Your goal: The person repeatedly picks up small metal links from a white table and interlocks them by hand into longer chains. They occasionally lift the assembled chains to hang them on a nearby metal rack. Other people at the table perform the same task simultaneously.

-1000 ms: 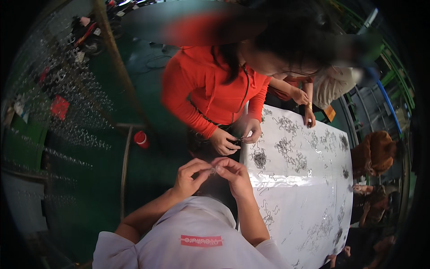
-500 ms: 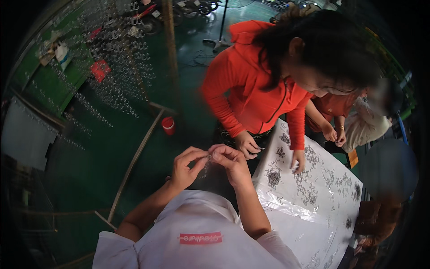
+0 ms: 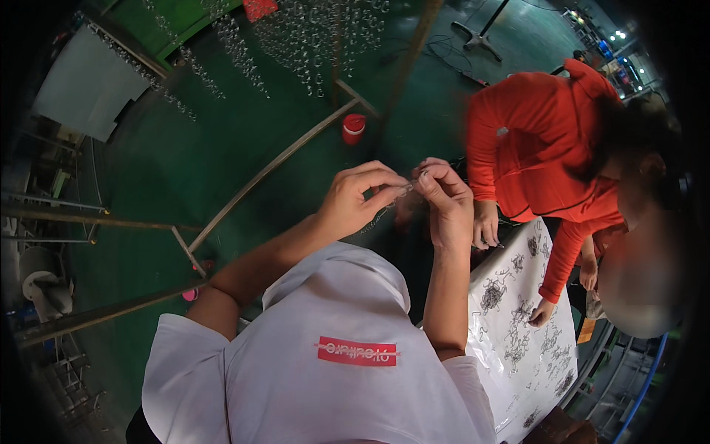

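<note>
In front of my chest, my left hand [image 3: 359, 194] and my right hand [image 3: 449, 201] meet fingertip to fingertip. Each is closed in a pinch. Between them is a small piece of thin metal wire [image 3: 410, 185], its exact shape mostly covered by the fingers. A thin strand of small metal links [image 3: 379, 219] hangs below my left fingers, faint against the dark floor. To the right, many small bent wire hooks [image 3: 493, 297] lie in loose piles on a white-covered table [image 3: 484, 348].
A person in a red jacket [image 3: 518, 126] leans over the table, one hand among the hooks. Strands of metal links [image 3: 296, 44] hang at the upper left. A wooden frame bar [image 3: 274, 169] and a red bucket [image 3: 353, 130] stand on the green floor.
My view has turned left, so the table and co-worker sit farther right. My hands stay pinched together at the wire. The co-worker bends lower over the table.
</note>
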A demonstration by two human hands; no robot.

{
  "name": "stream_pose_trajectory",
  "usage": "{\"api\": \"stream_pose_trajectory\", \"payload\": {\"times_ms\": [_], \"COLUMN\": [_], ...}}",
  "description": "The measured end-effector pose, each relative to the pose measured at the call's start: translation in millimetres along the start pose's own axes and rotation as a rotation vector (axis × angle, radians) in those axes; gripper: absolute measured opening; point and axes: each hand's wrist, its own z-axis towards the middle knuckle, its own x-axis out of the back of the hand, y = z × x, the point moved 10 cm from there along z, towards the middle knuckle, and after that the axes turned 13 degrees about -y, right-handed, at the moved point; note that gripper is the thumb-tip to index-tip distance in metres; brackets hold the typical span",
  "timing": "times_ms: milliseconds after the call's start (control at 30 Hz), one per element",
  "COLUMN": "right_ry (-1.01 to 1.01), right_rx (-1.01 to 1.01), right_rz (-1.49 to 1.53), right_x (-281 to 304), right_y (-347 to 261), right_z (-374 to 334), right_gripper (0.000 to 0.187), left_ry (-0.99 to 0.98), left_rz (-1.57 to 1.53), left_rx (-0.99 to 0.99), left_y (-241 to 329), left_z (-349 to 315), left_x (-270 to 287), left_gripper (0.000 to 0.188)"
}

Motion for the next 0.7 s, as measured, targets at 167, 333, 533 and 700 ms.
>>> {"api": "stream_pose_trajectory", "payload": {"times_ms": [167,333,533,700], "right_ry": [-0.059,-0.128,-0.328,-0.383], "right_rx": [0.107,0.127,0.075,-0.004], "right_rz": [-0.198,-0.31,-0.279,-0.156], "right_x": [-34.2,-65.9,-100.7,-120.3], "right_y": [-10.7,-10.6,-4.1,8.2], "right_z": [18.2,41.2,73.1,105.8], "right_gripper": [0.006,0.006,0.008,0.006], "left_ry": [0.011,0.063,0.177,0.248], "left_rz": [-0.024,0.067,0.072,0.008], "left_rx": [-0.037,-0.04,-0.078,-0.034], "left_y": [-4.3,-10.6,-7.5,-8.8], "left_z": [1.2,-0.8,-3.0,-4.9], "left_x": [31.6,63.2,103.7,135.7], "left_gripper": [0.015,0.015,0.012,0.012]}}
